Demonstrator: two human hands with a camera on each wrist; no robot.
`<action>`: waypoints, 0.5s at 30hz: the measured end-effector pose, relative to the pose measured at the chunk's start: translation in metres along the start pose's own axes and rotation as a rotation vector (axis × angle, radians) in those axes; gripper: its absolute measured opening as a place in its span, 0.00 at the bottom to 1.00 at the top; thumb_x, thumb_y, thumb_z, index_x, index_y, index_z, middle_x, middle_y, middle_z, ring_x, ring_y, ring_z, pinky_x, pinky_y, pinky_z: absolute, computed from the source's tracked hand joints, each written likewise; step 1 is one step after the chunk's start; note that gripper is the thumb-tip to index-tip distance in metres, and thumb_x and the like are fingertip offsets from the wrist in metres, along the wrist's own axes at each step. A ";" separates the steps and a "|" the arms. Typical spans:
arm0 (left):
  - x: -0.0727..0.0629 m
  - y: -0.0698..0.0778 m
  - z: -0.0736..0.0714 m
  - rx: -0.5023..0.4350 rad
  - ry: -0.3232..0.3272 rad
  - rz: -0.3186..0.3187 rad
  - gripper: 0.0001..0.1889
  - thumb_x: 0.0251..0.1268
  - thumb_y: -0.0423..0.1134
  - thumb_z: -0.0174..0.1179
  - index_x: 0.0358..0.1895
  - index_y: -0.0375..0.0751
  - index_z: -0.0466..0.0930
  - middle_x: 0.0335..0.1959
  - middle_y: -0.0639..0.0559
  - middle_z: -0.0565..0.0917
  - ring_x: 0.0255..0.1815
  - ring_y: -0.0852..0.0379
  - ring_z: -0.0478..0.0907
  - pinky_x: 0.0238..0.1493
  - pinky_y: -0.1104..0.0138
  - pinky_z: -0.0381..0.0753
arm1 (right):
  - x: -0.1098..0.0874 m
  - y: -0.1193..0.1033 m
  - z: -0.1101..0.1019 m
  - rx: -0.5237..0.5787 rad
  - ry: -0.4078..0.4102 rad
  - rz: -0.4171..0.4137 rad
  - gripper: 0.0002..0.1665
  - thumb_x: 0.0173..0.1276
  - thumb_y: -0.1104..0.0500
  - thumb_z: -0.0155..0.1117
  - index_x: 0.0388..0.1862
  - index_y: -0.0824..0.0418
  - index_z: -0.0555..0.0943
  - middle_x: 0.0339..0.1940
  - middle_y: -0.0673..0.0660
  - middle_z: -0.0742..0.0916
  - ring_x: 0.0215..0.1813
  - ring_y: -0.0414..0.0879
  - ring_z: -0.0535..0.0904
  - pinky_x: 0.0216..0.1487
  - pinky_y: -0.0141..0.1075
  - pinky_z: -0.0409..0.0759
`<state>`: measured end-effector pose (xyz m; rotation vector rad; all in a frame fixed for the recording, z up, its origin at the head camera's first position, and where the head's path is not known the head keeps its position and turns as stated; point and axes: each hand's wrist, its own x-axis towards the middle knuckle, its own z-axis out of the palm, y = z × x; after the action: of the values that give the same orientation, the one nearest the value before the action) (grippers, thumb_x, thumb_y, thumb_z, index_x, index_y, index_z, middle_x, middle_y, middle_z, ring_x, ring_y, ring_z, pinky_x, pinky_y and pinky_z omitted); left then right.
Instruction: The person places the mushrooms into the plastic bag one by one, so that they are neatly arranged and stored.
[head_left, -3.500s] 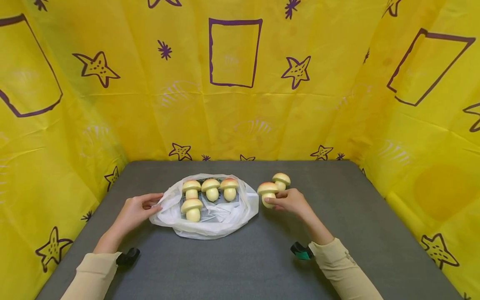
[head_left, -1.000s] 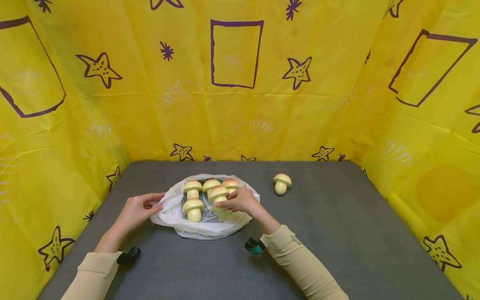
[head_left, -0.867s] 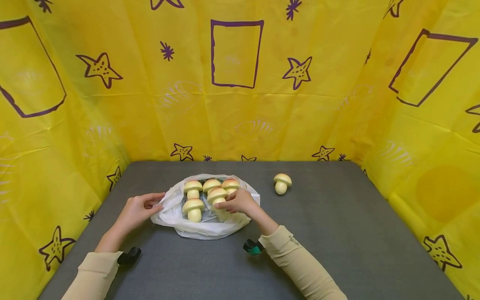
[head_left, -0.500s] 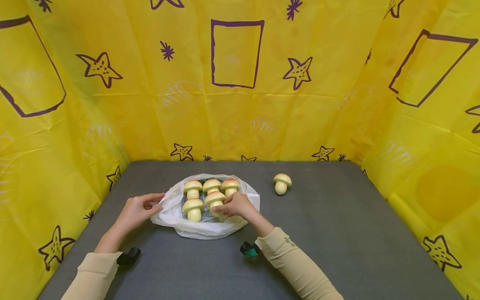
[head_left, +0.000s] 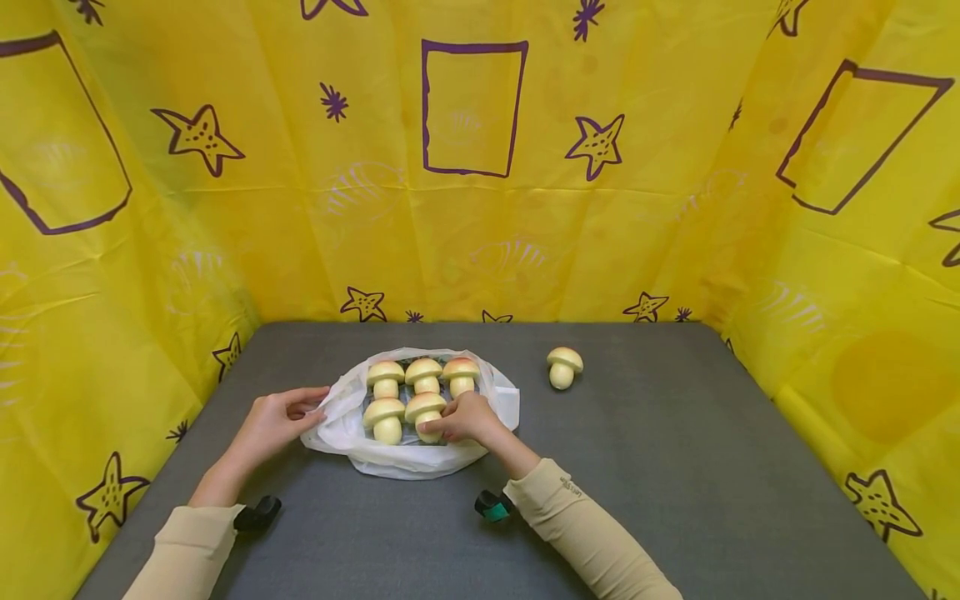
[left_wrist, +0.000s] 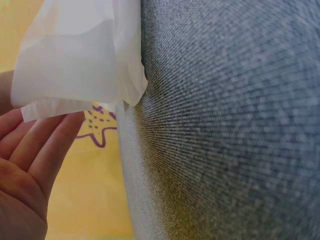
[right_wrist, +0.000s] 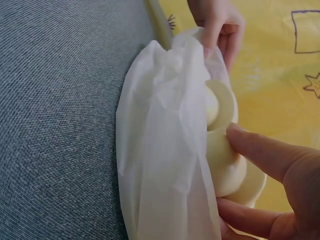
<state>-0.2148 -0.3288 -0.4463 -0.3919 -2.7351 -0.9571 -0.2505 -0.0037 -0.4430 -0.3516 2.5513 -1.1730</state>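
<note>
A white plastic bag (head_left: 450, 460) lies open on the grey table, with several cream mushrooms in two rows inside its rim. My left hand (head_left: 276, 423) pinches the bag's left edge between thumb and fingers; the left wrist view shows the white film (left_wrist: 70, 65) over those fingers. My right hand (head_left: 468, 418) pinches the stem of a mushroom (head_left: 425, 406) in the front row, beside another mushroom (head_left: 385, 417). In the right wrist view, thumb and fingers sit on either side of its pale stem (right_wrist: 225, 165). The bag's wall hides part of it.
One more mushroom (head_left: 564, 367) stands on the grey table (head_left: 675, 467), right of the bag. Yellow cloth walls (head_left: 480, 250) with purple drawings enclose the back and both sides.
My right hand has brought a mushroom from the table at the right into the bag, lowering it to the front row beside another. My left hand keeps its hold on the bag's edge.
</note>
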 end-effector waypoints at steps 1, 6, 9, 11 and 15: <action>0.000 0.000 0.000 0.000 0.000 -0.001 0.20 0.56 0.39 0.68 0.53 0.42 0.82 0.47 0.45 0.86 0.38 0.61 0.84 0.37 0.77 0.80 | 0.000 0.000 0.000 -0.002 -0.001 0.000 0.25 0.49 0.42 0.75 0.18 0.64 0.86 0.18 0.59 0.87 0.21 0.44 0.83 0.17 0.27 0.67; 0.000 -0.001 0.001 0.002 0.001 -0.001 0.20 0.56 0.39 0.68 0.53 0.42 0.82 0.47 0.45 0.86 0.38 0.61 0.84 0.37 0.77 0.80 | -0.001 0.001 0.001 -0.019 0.000 -0.008 0.25 0.49 0.42 0.75 0.16 0.63 0.85 0.17 0.59 0.86 0.21 0.45 0.82 0.16 0.27 0.64; 0.000 -0.001 0.001 0.004 -0.001 -0.002 0.20 0.56 0.39 0.68 0.53 0.41 0.82 0.47 0.45 0.86 0.38 0.62 0.84 0.37 0.77 0.80 | -0.002 0.002 0.001 -0.021 -0.006 -0.008 0.25 0.50 0.42 0.75 0.14 0.63 0.83 0.17 0.59 0.86 0.20 0.45 0.81 0.15 0.27 0.63; 0.000 0.000 0.001 0.005 -0.002 -0.005 0.20 0.56 0.39 0.68 0.53 0.41 0.82 0.47 0.45 0.86 0.38 0.62 0.84 0.37 0.77 0.80 | -0.002 0.002 0.001 -0.013 -0.012 -0.008 0.26 0.50 0.42 0.75 0.14 0.63 0.82 0.17 0.59 0.86 0.19 0.44 0.80 0.15 0.27 0.63; -0.001 0.000 0.000 0.005 -0.004 -0.013 0.20 0.56 0.40 0.68 0.53 0.41 0.82 0.47 0.45 0.85 0.38 0.60 0.84 0.37 0.77 0.80 | -0.003 0.003 0.001 -0.009 -0.019 -0.018 0.26 0.50 0.42 0.75 0.15 0.64 0.83 0.17 0.58 0.86 0.18 0.42 0.80 0.16 0.27 0.64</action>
<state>-0.2136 -0.3288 -0.4468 -0.3763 -2.7461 -0.9539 -0.2481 -0.0016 -0.4449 -0.3863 2.5436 -1.1589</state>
